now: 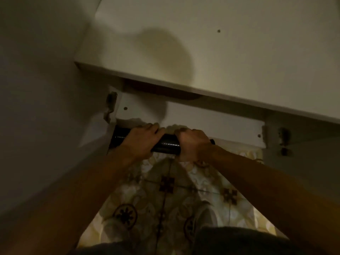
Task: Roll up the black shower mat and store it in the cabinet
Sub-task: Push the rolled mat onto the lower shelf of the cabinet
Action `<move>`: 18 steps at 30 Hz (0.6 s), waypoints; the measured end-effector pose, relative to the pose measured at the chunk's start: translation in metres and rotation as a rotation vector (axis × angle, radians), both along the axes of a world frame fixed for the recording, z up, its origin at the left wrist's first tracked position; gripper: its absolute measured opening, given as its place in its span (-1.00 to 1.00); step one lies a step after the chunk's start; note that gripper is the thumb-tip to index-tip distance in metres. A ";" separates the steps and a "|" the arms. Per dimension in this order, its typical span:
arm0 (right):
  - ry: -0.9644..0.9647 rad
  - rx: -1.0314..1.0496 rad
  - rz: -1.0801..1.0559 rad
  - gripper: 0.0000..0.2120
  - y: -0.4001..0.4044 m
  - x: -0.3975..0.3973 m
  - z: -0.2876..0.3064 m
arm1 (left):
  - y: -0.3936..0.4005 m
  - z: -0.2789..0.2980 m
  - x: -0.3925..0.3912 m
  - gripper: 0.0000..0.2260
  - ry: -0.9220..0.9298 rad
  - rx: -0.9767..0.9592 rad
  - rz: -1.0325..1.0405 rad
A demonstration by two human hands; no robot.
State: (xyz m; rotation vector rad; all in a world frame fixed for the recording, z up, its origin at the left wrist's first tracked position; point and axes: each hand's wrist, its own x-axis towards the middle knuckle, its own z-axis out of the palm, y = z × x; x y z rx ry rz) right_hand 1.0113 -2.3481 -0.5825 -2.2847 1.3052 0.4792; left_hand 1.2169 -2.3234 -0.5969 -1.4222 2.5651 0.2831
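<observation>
Already rolled: mat glossy black tube, held level at cabinet mouth, just below its shelf edge. Left hand and right hand wrapped tight around middle. Likely light, springy, slick; grip near ends stops unrolling.

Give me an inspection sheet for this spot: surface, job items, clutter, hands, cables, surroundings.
Surface: patterned tile floor, dimly lit.
Job's things: black shower mat rolled into a tube, held level at the cabinet's low opening.
Clutter: nothing seen.
Grippers: left hand and right hand both closed around the roll.
Cables: nothing seen.
Surroundings: pale countertop overhanging above; wall at left; door hinge at right.
</observation>
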 end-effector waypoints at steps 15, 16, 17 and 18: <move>-0.232 -0.069 0.024 -0.23 -0.132 0.006 -0.053 | -0.134 -0.053 0.021 -0.28 0.075 -0.223 -0.068; -0.240 -0.033 -0.001 -0.24 -0.135 0.007 -0.054 | -0.137 -0.052 0.020 -0.28 0.065 -0.197 -0.040; -0.237 -0.010 -0.020 -0.26 -0.137 0.007 -0.055 | -0.140 -0.051 0.020 -0.30 0.058 -0.166 -0.007; -0.229 -0.005 -0.032 -0.28 -0.138 0.010 -0.058 | -0.142 -0.051 0.020 -0.33 0.054 -0.134 0.021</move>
